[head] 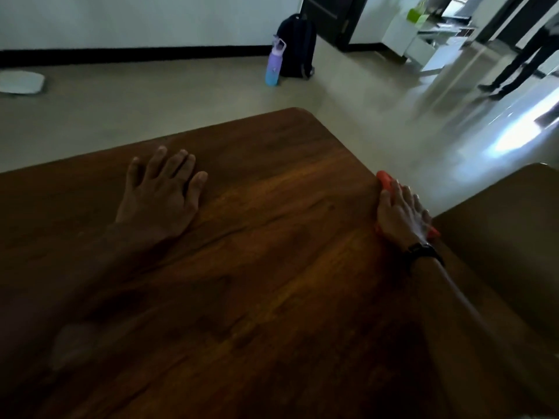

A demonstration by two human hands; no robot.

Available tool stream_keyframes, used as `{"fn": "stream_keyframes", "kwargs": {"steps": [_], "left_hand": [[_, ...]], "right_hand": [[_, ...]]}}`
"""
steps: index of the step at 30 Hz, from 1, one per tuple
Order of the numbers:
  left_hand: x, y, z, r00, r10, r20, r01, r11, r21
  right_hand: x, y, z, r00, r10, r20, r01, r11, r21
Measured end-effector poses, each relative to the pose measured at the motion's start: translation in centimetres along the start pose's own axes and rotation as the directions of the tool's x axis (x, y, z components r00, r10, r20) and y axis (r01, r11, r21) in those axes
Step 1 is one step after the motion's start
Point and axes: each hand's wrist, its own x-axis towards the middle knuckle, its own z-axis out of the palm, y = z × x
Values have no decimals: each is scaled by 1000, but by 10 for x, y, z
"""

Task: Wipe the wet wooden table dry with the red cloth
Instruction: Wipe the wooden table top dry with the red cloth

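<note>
- The red cloth [384, 179] is pressed under the flat right hand [399, 216] at the table [272, 267]'s right edge.
- The left hand [163, 189] is laid flat, empty.
- A dull patch [72, 343], near left, is seemingly left unwiped.

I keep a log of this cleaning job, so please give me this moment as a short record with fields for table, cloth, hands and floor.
table: dark wood, wetness hard to tell
cloth: red, at the table's right edge, mostly covered
left hand: flat on the table, holds nothing
right hand: presses on the cloth, fingers fairly straight
floor: bottle beside a backpack
</note>
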Motion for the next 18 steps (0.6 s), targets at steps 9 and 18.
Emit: {"fn": "stream_keyframes", "kwargs": {"steps": [9, 18], "left_hand": [[8, -5, 2, 1000, 24, 10, -24, 1000, 5], [-8, 0, -18, 996, -41, -75, 43, 999, 22]], "right_hand": [[47, -99, 19, 977, -211, -7, 211, 977, 6], [-37, -52, 12, 964, -248, 97, 251, 968, -25]]}}
